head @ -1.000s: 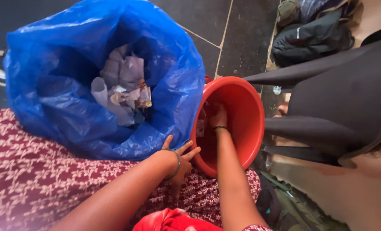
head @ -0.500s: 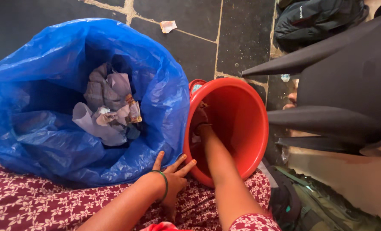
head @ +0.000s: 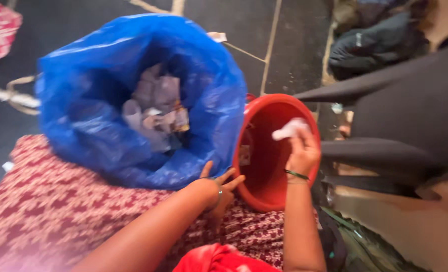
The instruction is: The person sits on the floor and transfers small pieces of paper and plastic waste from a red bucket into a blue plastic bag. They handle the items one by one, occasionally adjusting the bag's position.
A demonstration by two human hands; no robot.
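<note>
Paper, a small crumpled white scrap (head: pixel 289 129), is pinched between the fingertips of your right hand (head: pixel 302 153), which is raised over the mouth of the round red plastic bucket (head: pixel 269 166); the scrap sits just above the bucket's far rim, clear of the inside wall. A thin dark bangle circles that wrist. Your left hand (head: pixel 219 189) lies with its fingers spread and holding nothing, the fingertips touching the near edge of the bucket where it meets the large blue plastic bag (head: pixel 133 95). That bag stands open just beside the bucket, touching it on the left, and it holds a heap of crumpled papers and wrappers (head: pixel 158 111) deep inside. Bag and bucket both rest partly on the maroon cloth with a pale flower print (head: pixel 48 206) that covers the foreground. To the right of the bucket stands a dark plastic chair (head: pixel 410 131), and beyond it a dark jacket (head: pixel 370 40) lies bunched on the dark stone floor (head: pixel 244 25).
</note>
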